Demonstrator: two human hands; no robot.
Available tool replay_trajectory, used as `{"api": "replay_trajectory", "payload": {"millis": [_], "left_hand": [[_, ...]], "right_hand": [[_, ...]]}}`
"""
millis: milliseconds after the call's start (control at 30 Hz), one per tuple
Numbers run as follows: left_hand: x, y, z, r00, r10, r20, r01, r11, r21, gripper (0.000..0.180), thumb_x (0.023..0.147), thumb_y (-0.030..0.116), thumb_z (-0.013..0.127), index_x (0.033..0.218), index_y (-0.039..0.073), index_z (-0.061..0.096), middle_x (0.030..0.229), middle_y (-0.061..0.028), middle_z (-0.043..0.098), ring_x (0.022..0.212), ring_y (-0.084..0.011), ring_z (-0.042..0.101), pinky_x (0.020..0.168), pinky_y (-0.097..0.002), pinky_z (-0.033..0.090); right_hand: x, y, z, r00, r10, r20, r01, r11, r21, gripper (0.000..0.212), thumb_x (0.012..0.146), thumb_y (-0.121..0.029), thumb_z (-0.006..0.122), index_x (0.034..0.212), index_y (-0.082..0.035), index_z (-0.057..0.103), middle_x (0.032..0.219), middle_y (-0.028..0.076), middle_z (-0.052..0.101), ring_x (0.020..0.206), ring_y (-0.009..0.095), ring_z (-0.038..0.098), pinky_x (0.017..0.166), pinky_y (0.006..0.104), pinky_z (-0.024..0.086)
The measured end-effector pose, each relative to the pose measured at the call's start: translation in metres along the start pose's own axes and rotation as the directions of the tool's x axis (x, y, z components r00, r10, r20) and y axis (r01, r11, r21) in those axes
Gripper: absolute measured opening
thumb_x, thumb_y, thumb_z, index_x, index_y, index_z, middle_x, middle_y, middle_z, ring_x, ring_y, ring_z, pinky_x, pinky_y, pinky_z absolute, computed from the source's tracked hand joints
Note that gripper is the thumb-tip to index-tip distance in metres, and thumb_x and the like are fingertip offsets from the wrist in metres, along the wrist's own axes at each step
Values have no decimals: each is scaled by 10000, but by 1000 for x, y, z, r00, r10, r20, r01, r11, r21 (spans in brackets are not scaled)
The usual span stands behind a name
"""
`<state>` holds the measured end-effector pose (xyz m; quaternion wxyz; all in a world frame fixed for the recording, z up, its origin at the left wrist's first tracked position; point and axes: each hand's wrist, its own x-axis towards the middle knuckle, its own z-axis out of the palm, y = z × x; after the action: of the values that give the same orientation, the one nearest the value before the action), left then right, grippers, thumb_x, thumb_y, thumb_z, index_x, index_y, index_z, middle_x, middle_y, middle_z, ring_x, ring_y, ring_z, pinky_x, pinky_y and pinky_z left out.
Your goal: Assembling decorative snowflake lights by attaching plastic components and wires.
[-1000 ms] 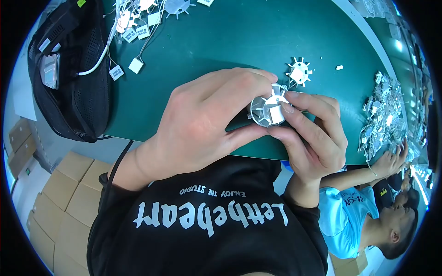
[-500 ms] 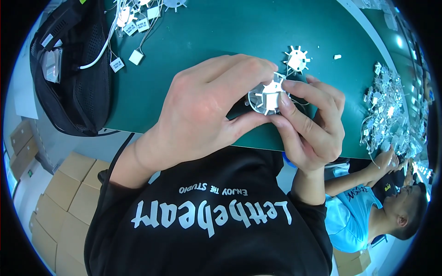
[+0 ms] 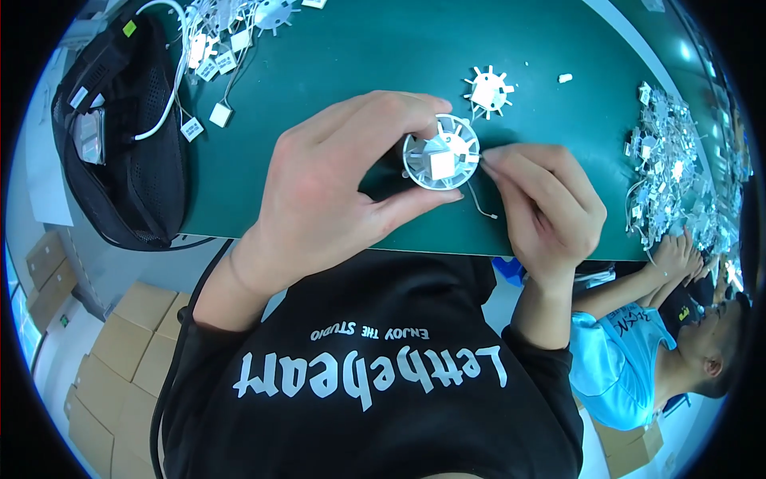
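My left hand [image 3: 323, 180] curves around a round, clear-and-white housing [image 3: 408, 153], gripping it between thumb and fingers. Inside its rim lies a white spoked disc [image 3: 456, 144] bearing a square white block [image 3: 441, 166]. Just right of the rim is my right hand [image 3: 550, 199], its thumb and forefinger pinched together; anything between the tips is too small to make out. A thin wire [image 3: 477, 203] with a small plug trails below the housing. Beyond it, a second spoked disc [image 3: 488, 92] with a white block lies on the green table [image 3: 383, 56].
At the far left, wired discs and blocks [image 3: 215, 52] are heaped beside a black mesh bag [image 3: 152, 176]. A large pile of similar parts [image 3: 666, 152] covers the right side, where a person in a blue shirt [image 3: 614, 359] works. A small white piece [image 3: 565, 78] lies far right.
My right fingers have come off the disc and moved slightly right of the rim. The left hand has shifted left with the housing, whose face now shows more fully.
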<state>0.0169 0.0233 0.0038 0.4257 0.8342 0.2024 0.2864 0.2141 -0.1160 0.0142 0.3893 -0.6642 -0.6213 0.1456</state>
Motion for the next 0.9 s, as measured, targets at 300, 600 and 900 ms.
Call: {"api": "replay_trajectory", "payload": {"millis": [300, 600, 900], "left_hand": [[4, 21, -6, 942, 327, -74, -327, 945, 5, 656, 702, 151, 1024, 1230, 62, 646, 1195, -200, 774, 1110, -392, 763, 966, -440, 619], [-3, 15, -14, 894, -386, 227, 421, 550, -721, 569, 878, 42, 895, 1369, -91, 641, 1250, -171, 753, 1155, -249, 739, 1032, -374, 587], [16, 20, -1, 997, -77, -3, 75, 978, -194, 641, 895, 198, 879, 1437, -23, 618, 1450, -244, 637, 1315, -345, 656, 1093, -466, 541]], "right_hand": [[20, -29, -33, 915, 270, 301, -402, 682, 611, 484, 888, 13, 842, 1342, 87, 690, 1303, 197, 726, 1176, 260, 731, 956, 366, 611], [46, -46, -43, 910, 270, 313, -407, 718, 564, 435, 933, 16, 803, 1357, 55, 712, 1320, 215, 728, 1163, 248, 737, 982, 362, 612], [121, 18, -79, 919, 388, 64, -335, 687, 644, 487, 1001, -157, 757, 1411, 74, 634, 1210, 159, 746, 1071, 232, 734, 971, 378, 613]]}}
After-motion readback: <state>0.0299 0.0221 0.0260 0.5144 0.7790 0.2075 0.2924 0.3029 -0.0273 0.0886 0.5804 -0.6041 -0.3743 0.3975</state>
